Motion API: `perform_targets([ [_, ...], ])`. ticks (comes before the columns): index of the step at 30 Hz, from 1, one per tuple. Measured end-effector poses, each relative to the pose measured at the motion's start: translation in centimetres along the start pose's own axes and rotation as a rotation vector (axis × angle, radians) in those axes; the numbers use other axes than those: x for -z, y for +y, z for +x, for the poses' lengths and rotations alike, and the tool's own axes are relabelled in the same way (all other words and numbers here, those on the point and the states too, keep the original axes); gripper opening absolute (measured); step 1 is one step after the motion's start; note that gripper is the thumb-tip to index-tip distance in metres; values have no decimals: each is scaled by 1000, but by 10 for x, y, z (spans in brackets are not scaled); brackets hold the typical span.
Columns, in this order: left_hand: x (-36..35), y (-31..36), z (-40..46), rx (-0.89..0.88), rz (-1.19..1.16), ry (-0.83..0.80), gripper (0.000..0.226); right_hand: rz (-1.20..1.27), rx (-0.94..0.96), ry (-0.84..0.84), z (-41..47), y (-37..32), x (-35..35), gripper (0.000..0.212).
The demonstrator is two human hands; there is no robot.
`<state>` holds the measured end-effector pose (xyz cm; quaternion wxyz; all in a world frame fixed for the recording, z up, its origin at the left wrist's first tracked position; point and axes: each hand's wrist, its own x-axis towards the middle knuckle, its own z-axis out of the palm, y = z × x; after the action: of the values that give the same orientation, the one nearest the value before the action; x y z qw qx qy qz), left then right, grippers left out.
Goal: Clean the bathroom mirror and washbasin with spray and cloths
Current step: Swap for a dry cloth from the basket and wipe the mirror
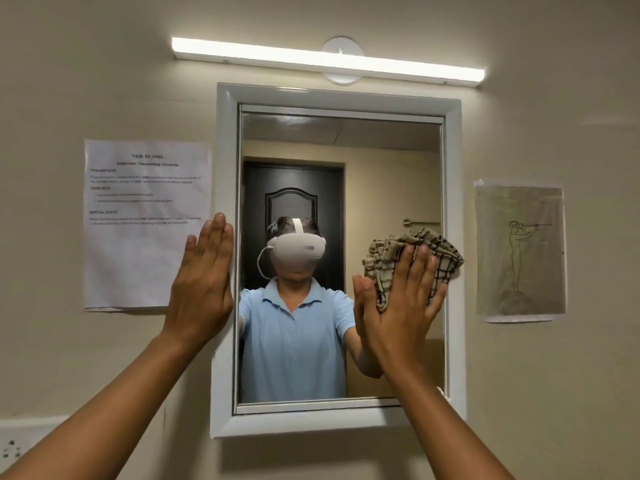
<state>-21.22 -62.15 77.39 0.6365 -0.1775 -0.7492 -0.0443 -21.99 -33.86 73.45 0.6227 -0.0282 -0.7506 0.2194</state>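
A white-framed mirror point(381, 168) hangs on the beige wall straight ahead. My right hand point(398, 306) presses a beige checked cloth point(388, 258) flat against the glass near the mirror's right edge, fingers straight and spread. The cloth bunches out above and to the right of my fingers, over the right side of the frame. With fingers straight and together, my left hand point(204, 282) lies flat against the left side of the mirror frame point(225, 358). No washbasin or spray bottle is in view.
A lit tube light point(325, 60) runs above the mirror. A printed task sheet point(138, 188) is taped to the wall on the left, a line drawing point(519, 251) on the right. A wall socket point(14, 448) sits at the lower left.
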Motion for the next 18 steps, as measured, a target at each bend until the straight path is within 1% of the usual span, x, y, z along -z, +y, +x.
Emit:
perform_targets([
  [2, 1, 0, -1, -1, -8, -6, 75, 32, -10, -20, -6, -16, -2, 84],
  [4, 2, 0, -3, -2, -17, -10, 77, 17, 32, -37, -7, -32, -5, 80],
  [6, 2, -2, -4, -11, -30, -13, 79, -15, 116, -51, -6, -52, -10, 77],
  [9, 3, -5, -6, -19, -59, -26, 78, -17, 267, -74, -1, -95, -23, 77],
  [12, 3, -8, -8, -33, -108, -36, 66, -4, 396, -75, -1, -138, -37, 82],
  [13, 3, -9, -9, -34, -128, -34, 63, -10, 421, -71, -2, -148, -40, 80],
  [15, 3, -11, -10, -29, -157, -27, 61, -18, 435, -74, -5, -157, -41, 73],
  [18, 2, -12, -16, -7, -196, -14, 63, -13, 452, -97, -18, -155, -39, 71],
])
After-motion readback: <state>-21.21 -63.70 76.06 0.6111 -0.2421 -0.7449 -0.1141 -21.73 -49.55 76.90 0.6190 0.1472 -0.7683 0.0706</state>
